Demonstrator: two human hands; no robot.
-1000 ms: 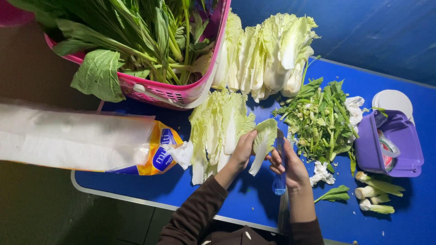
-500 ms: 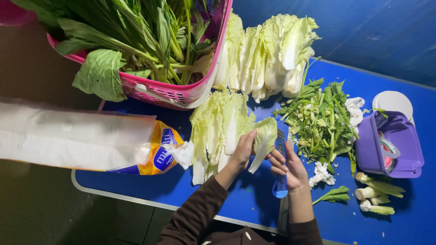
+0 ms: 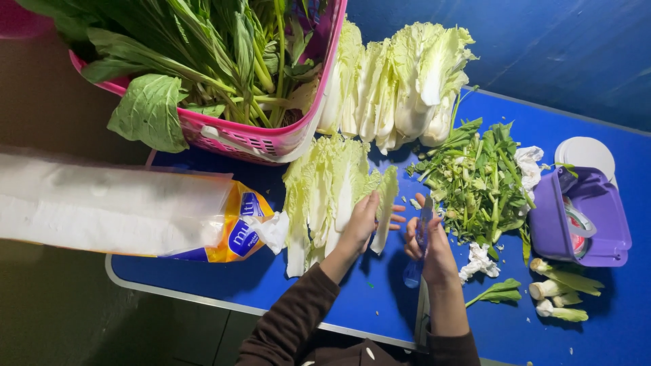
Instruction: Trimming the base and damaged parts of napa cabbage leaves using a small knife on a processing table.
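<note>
Pale cabbage leaf (image 3: pixel 385 207) is lying on the blue counter (image 3: pixel 380 298), the left hand (image 3: pixel 363 220) pinching it while the right hand (image 3: pixel 427 240) is gripping a knife (image 3: pixel 422 234). Trimming seems underway; next calls for a steady, fingers-clear cut.

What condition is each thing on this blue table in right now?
Pink basket: full of leafy greens.
Cabbage leaf: held in left hand.
Knife: gripped by right hand.
Purple container: tipped on its side.
Paper roll bag: torn open.
</note>
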